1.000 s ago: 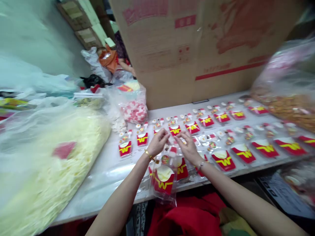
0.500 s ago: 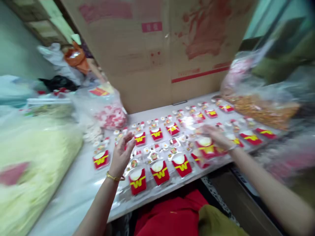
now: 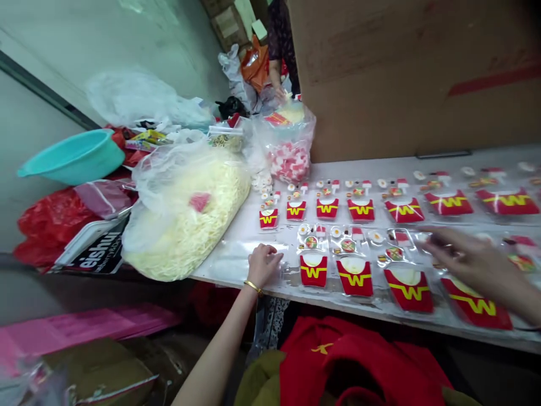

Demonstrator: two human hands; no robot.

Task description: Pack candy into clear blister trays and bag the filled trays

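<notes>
Two rows of clear plastic blister trays hold red fries boxes with a yellow W, and small toy food pieces. My left hand is over the clear plastic at the left end of the front row. Its fingers are loosely bent and apart, and I see nothing held. Over the front row at the right hovers my right hand, smeared by motion. Its fingers point left above a tray with a red fries box; whether they hold anything is unclear.
A big clear bag of pale yellow strips lies left on the table. Behind it stands a bag of pink and white pieces. A turquoise basin sits farther left. A large cardboard box blocks the back; another person's hand shows beside it.
The view has swung left, showing the basin and more of the yellow bag. My left hand has moved from above the trays to the clear plastic at their left. My right hand remains over the front row.
</notes>
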